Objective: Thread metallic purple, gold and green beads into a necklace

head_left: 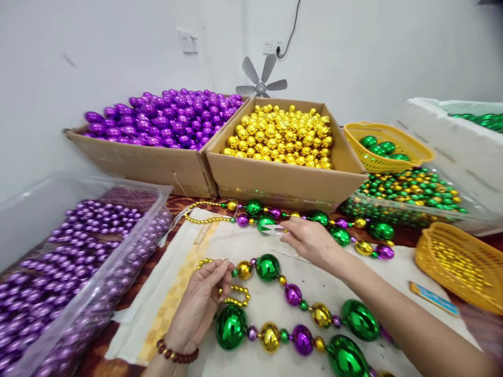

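My left hand (206, 298) is closed, its fingertips pinching a bead necklace (244, 270) near a small green bead. Small gold beads of that strand loop around the fingers. Larger green, gold and purple balls run off to the right in two rows across the cloth. My right hand (308, 238) is closed around small thread snips (272, 228), whose pale pointed blades face left; their handle is hidden in the fingers. Just behind the blades, a second bead necklace (253, 208) lies along the boxes. A thin thread shows below the right hand.
Behind stand cardboard boxes of purple balls (157, 170) and gold balls (275, 178). A clear bin (129, 235) of purple beads is at left. At right are yellow baskets (428, 262), (416, 149), a bin of mixed beads (416, 196), a foam box (451, 141) and a blue-labelled strip (434, 298).
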`<state>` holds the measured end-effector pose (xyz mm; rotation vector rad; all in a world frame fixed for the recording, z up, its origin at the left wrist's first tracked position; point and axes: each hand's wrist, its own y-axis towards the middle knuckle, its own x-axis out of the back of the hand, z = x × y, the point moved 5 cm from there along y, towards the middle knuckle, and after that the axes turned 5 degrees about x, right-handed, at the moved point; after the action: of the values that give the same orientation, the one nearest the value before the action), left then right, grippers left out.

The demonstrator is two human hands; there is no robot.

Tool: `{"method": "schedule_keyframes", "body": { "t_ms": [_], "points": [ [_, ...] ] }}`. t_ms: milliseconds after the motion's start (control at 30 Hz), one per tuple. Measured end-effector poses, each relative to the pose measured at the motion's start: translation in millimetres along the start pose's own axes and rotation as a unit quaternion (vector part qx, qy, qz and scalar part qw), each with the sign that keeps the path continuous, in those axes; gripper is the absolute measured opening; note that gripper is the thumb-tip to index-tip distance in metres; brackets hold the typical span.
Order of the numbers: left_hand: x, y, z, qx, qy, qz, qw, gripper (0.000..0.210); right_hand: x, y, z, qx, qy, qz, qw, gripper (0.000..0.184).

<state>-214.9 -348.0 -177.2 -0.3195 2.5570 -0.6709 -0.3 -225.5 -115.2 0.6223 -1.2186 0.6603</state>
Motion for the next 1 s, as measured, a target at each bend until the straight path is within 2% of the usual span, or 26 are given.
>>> {"method": "schedule_keyframes", "body": {
  "t_ms": [67,133,233,333,433,567,667,733,800,867,933,1000],
  "points": [
    [-1.2,-1,-4,0.000,0.016,-0.007,1.000,0.024,15,-56,-35,-0.067,0.049,-0.017,0.996,0.030],
    [-4.2,0,-7,-0.001,0.034,-0.016,0.999,0.026,26,-122,-73,-0.187,0.100,-0.031,0.977,0.035],
    [-16.8,3,-12,-0.001,0.068,-0.013,0.998,0.028,30,-206,-114,-0.299,0.096,-0.008,0.949,0.026],
    [-37.8,2,-17,-0.015,0.111,0.005,0.994,0.028,20,-250,-135,-0.336,0.068,-0.005,0.939,0.021],
    [-57.5,-4,-26,-0.055,0.168,0.020,0.984,0.027,4,-260,-142,-0.333,0.061,-0.005,0.941,0.021],
    [-72.3,-14,-37,-0.086,0.204,0.050,0.974,0.025,-7,-258,-137,-0.305,0.056,-0.001,0.951,0.024],
    [-78.1,-16,-40,-0.072,0.209,0.085,0.972,0.025,6,-236,-119,-0.289,0.029,-0.018,0.957,0.029],
    [-80.6,-16,-40,-0.059,0.209,0.103,0.971,0.024,23,-200,-88,-0.247,0.042,-0.055,0.966,0.028],
    [-81.5,-14,-41,-0.057,0.212,0.111,0.969,0.023,38,-148,-40,-0.151,0.145,-0.108,0.972,0.026],
    [-80.3,-14,-43,-0.063,0.213,0.116,0.968,0.023,48,-94,12,-0.036,0.200,-0.137,0.969,0.028],
    [-74.9,-15,-48,-0.072,0.213,0.117,0.967,0.023,44,-48,50,0.013,0.202,-0.113,0.973,0.042],
    [-64.8,-14,-54,-0.081,0.211,0.113,0.968,0.022,33,-19,73,0.036,0.179,-0.079,0.980,0.023]
  ]
}}
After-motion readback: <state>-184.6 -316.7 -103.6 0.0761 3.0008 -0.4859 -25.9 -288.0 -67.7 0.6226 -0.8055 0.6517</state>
